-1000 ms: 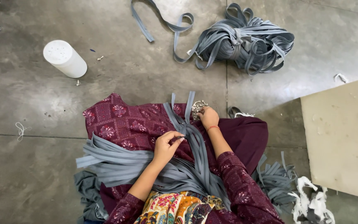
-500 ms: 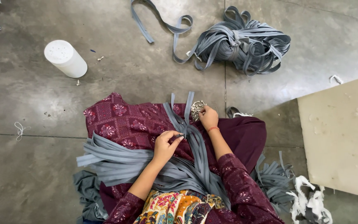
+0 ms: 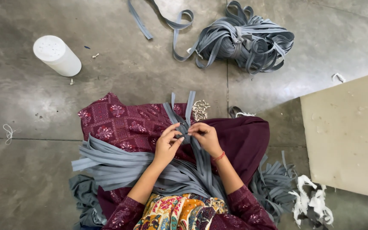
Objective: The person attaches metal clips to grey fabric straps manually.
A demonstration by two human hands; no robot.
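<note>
Looks like a small garment or textile workshop, work done seated on the floor. Bare grey concrete floor with thread scraps, a big heap of grey fabric strips, a white thread cone, and a pile of small metal pieces beside the lap.

Single view only, head-mounted cam, aimed near-vertically down at the lap. Hands framed lower-centre at close range: left hand, right hand. Concrete floor is seen farther off, filling the upper frame. Frame bottom is cut at the sleeves. No 2nd view, so no overlap.
</note>
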